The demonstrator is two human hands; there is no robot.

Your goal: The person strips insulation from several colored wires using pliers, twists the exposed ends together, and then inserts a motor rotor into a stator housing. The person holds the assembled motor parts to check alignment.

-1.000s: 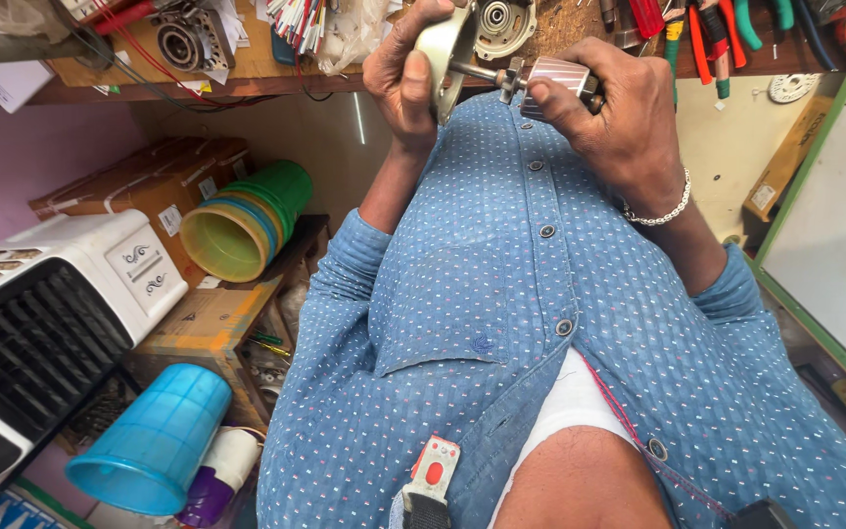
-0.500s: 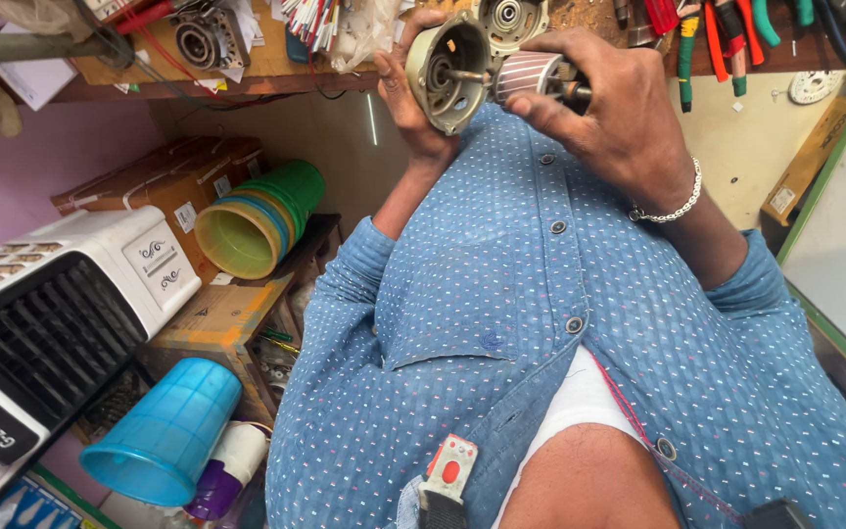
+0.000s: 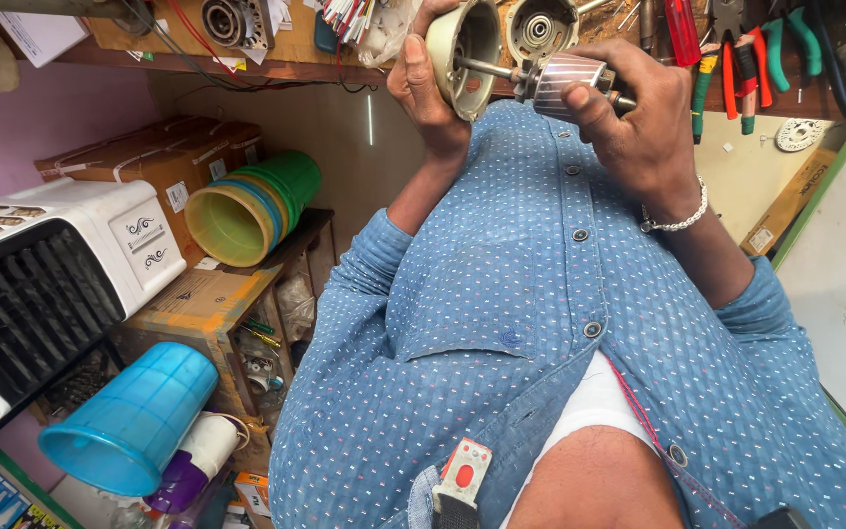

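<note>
**Rotor partly out of its housing, held clear of the counter**

The left hand (image 3: pixel 433 83) is wrapped around a cream, cup-shaped motor housing (image 3: pixel 462 44), its open mouth turned toward the other hand. The right hand (image 3: pixel 629 127) is closed around a ribbed metal rotor (image 3: pixel 565 78), fingers over the top, thumb beneath. A thin shaft (image 3: pixel 492 69) runs from the rotor into the middle of the housing, so the two parts are joined only by that shaft; the rotor body sits wholly outside the cup, just beside its rim. Both are held up in front of the chest, above the edge of the wooden counter (image 3: pixel 198 44), touching nothing else.

Judging by this, the work is at a middle stage: the parts are neither seated together nor fully apart (which way they are going cannot be told from the view). A second, similar housing (image 3: pixel 540 24) lies on the counter just behind, among pliers (image 3: pixel 746 59) and screwdrivers.

Against the picture from a second ago, the housing's open face is now turned more toward the camera, the bare shaft shows plainly between the two parts, and the hands sit a little lower and more central in view. At the left, the stack of tubs (image 3: pixel 247 211) and the blue bucket (image 3: pixel 129 421) are unchanged.
</note>
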